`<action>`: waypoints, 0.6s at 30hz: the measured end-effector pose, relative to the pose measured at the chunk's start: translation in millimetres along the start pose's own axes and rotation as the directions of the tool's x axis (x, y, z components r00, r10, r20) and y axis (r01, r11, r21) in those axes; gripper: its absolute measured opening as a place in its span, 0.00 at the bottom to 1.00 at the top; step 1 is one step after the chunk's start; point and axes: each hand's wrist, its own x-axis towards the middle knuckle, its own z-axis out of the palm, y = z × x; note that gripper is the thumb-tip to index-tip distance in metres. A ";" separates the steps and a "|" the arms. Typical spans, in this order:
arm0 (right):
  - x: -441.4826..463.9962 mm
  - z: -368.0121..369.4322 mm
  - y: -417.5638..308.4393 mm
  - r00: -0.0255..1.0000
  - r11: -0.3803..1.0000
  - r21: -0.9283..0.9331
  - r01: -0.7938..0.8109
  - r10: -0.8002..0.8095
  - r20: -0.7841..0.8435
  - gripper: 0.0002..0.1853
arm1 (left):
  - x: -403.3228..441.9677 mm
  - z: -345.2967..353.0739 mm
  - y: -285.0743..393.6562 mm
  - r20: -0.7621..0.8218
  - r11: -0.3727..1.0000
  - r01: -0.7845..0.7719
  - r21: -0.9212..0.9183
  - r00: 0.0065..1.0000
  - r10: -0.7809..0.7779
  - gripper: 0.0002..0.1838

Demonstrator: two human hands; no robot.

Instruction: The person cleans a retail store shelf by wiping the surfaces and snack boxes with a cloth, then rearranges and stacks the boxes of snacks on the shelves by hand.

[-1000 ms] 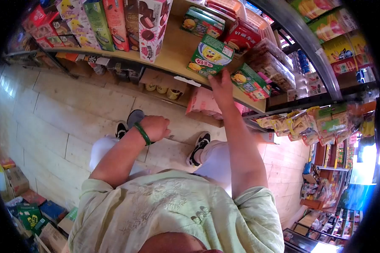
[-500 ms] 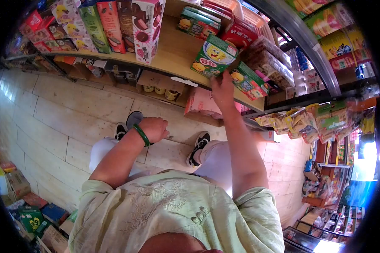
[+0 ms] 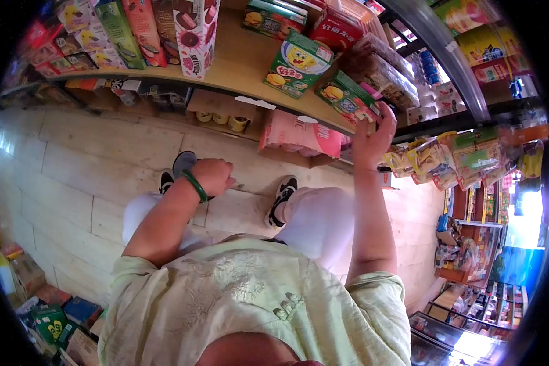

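My right hand (image 3: 374, 140) is at the right end of a low green snack box (image 3: 346, 97) on the shelf. Its thumb lies along the box's front and the fingers curl round the end. Left of that box, apart from my hand, a green snack box with a yellow cartoon character (image 3: 297, 64) stands upright. My left hand (image 3: 212, 177), below a green bangle (image 3: 195, 186), hangs over the floor in front of my body. Its fingers are curled into a loose fist, with nothing visible in them.
The wooden shelf (image 3: 238, 73) also bears a red box (image 3: 337, 30), clear packs (image 3: 381, 70) and tall cookie boxes (image 3: 195, 36). Beneath it sits a pink carton (image 3: 299, 137). Bagged snacks (image 3: 433, 161) hang at right, near a metal post (image 3: 451, 55). Cartons (image 3: 52, 323) lie at lower left.
My right hand has left the cartoon box and moved right to the end of the low green box. My left hand stays curled. The view has shifted slightly.
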 end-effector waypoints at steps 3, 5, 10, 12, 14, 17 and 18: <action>-14.9 6.7 53.0 0.911 0.875 0.259 -0.408 0.408 0.055 0.30 | 1.1 0.0 3.7 0.002 1.000 0.012 0.017 1.000 -0.012 0.17; -32.2 26.0 91.1 0.887 0.780 0.436 -0.449 0.446 0.116 0.30 | 2.1 0.5 4.5 -0.013 0.999 0.027 0.032 1.000 -0.027 0.17; -26.6 18.2 61.8 0.725 0.299 0.699 -0.649 0.521 0.450 0.31 | 2.9 0.1 4.2 0.007 0.998 0.032 0.049 0.999 -0.033 0.17; -28.3 22.1 60.6 0.693 0.193 0.711 -0.676 0.495 0.525 0.29 | 5.2 2.6 0.7 0.002 0.999 0.015 0.041 1.000 -0.015 0.17; -28.4 27.7 63.1 0.681 0.237 0.674 -0.700 0.507 0.529 0.28 | 4.8 2.3 -1.5 -0.010 1.000 0.004 0.031 1.000 -0.004 0.17; -25.5 26.7 64.0 0.655 0.306 0.598 -0.741 0.528 0.540 0.26 | 3.4 -0.4 -0.4 0.042 0.999 0.053 0.013 0.998 -0.053 0.18; -24.9 24.6 65.1 0.637 0.331 0.558 -0.761 0.546 0.544 0.24 | 2.9 -0.2 -1.1 0.039 0.999 0.042 0.010 0.998 -0.042 0.18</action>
